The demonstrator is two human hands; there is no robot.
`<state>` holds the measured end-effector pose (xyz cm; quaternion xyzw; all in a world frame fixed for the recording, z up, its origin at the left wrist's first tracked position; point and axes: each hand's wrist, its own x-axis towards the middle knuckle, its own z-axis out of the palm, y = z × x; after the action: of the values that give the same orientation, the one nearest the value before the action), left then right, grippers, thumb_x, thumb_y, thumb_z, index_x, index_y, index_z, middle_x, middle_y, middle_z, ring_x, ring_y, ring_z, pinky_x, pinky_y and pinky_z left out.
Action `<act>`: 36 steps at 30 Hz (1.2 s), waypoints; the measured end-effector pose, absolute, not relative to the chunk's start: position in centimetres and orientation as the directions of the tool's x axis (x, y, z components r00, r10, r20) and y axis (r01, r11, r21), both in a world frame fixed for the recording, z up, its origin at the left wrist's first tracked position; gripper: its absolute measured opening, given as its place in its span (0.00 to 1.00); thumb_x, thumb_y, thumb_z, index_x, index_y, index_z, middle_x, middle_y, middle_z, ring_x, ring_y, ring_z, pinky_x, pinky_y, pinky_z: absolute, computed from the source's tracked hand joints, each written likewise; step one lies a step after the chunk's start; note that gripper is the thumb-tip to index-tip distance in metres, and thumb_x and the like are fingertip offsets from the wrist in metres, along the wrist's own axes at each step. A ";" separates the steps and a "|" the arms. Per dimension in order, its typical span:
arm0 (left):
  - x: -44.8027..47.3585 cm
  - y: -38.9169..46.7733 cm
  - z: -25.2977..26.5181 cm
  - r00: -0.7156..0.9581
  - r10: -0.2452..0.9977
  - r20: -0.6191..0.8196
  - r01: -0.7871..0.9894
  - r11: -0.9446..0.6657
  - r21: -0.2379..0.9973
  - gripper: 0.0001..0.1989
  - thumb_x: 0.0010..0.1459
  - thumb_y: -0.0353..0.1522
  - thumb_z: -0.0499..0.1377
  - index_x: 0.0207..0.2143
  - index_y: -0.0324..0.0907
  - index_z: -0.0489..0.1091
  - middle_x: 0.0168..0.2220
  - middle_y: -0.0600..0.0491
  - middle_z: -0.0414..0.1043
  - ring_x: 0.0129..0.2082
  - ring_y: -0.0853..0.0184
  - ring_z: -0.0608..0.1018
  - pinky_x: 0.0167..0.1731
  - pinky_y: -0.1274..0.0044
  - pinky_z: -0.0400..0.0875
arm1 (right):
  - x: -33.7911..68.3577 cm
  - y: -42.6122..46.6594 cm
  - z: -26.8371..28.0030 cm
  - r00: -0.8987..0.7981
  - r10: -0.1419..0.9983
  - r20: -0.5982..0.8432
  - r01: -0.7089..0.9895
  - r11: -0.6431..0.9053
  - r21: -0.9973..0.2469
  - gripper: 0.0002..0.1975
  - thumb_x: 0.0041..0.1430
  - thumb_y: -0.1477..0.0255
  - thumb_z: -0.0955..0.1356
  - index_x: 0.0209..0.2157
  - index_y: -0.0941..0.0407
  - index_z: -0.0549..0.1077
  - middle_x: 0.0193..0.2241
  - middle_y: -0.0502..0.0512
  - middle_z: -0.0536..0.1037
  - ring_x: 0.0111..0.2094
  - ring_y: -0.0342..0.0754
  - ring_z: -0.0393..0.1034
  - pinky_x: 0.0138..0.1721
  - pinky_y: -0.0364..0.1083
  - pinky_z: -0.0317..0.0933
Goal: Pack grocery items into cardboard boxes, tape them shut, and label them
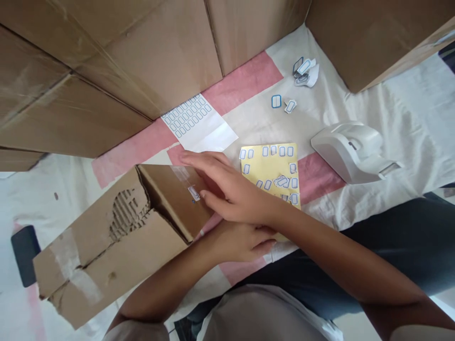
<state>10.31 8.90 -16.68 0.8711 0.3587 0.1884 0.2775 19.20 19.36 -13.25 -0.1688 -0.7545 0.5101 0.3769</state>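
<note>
Head view: cartons (170, 52), pink-white cloth (254, 121)

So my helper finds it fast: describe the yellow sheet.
On the pink-and-white cloth, find the white tape dispenser. Between it and the cardboard box at the right hand lies the sheet, partly covered. Unlike the white label sheet nearby, it is yellow, with scattered labels.

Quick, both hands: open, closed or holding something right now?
Left hand: by the yellow sheet, partly hidden; open or holding, cannot be told.
Right hand: open, near the small label on the cardboard box; contact unclear.
</note>
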 end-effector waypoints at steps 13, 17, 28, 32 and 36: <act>10.5 9.4 -16.3 0.685 0.629 0.367 0.410 -0.749 0.520 0.07 0.64 0.31 0.58 0.37 0.44 0.77 0.35 0.56 0.82 0.35 0.69 0.81 0.40 0.76 0.77 | 18.3 20.3 -13.4 -0.863 0.390 0.320 -0.246 0.229 -0.942 0.20 0.66 0.79 0.66 0.59 0.59 0.65 0.59 0.64 0.69 0.62 0.50 0.62 0.65 0.52 0.57; 10.6 9.5 -16.3 0.706 0.621 0.340 0.418 -0.754 0.507 0.07 0.64 0.31 0.58 0.35 0.44 0.76 0.35 0.57 0.82 0.36 0.69 0.81 0.41 0.75 0.76 | 18.4 20.5 -13.6 -0.877 0.380 0.294 -0.247 0.169 -0.954 0.22 0.66 0.79 0.66 0.60 0.59 0.64 0.61 0.64 0.70 0.61 0.50 0.65 0.64 0.51 0.59; 10.9 9.4 -16.6 0.707 0.606 0.365 0.416 -0.773 0.479 0.07 0.63 0.31 0.59 0.34 0.45 0.76 0.33 0.58 0.81 0.36 0.68 0.78 0.43 0.73 0.73 | 18.6 20.8 -14.2 -0.917 0.321 0.237 -0.212 0.111 -0.971 0.26 0.66 0.74 0.69 0.63 0.58 0.62 0.60 0.61 0.70 0.58 0.49 0.67 0.60 0.48 0.62; 11.0 9.3 -16.1 0.665 0.642 0.381 0.418 -0.743 0.522 0.08 0.64 0.30 0.58 0.32 0.43 0.75 0.32 0.56 0.80 0.35 0.67 0.78 0.42 0.73 0.73 | 18.5 20.9 -14.1 -0.924 0.287 0.253 -0.208 0.178 -0.962 0.31 0.64 0.71 0.71 0.65 0.59 0.59 0.64 0.64 0.67 0.63 0.50 0.63 0.63 0.48 0.58; 11.1 9.4 -15.6 0.670 0.652 0.355 0.416 -0.726 0.548 0.08 0.64 0.28 0.57 0.35 0.42 0.76 0.35 0.54 0.80 0.38 0.67 0.80 0.44 0.74 0.76 | 18.7 20.4 -13.5 -0.948 0.229 0.220 -0.153 0.279 -0.948 0.52 0.49 0.64 0.80 0.68 0.59 0.52 0.69 0.68 0.59 0.69 0.55 0.56 0.67 0.48 0.55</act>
<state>11.11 9.39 -15.59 0.8879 0.3006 0.2730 0.2163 18.73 20.40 -13.51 -0.0243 -0.7837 0.6000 0.1589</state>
